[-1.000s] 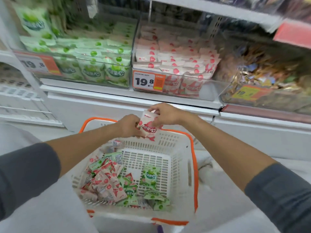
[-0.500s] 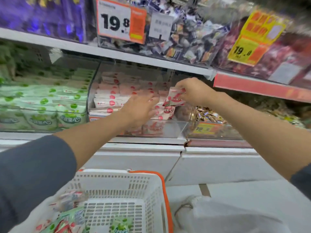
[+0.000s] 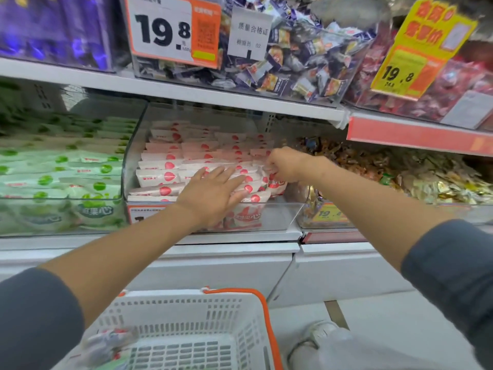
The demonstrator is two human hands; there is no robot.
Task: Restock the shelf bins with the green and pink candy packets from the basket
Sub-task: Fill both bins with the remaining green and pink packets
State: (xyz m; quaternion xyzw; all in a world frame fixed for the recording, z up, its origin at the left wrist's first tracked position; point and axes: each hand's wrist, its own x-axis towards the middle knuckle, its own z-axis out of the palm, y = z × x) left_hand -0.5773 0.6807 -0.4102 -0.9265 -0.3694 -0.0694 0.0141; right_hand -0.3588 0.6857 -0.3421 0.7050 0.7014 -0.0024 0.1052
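Left hand now presses pink packets.

On the upper shelf, purple packets sit left of a bin of mixed wrapped sweets bearing an orange 19.8 price tag and a white label. A yellow 19.8 tag fronts red-wrapped sweets. A white shoe shows below.

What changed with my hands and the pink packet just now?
Both hands rose from the basket to the pink bin. The right hand carried the pink packet to its right end; release unclear. The left hand let go and presses flat on the stack. Green bin unchanged.
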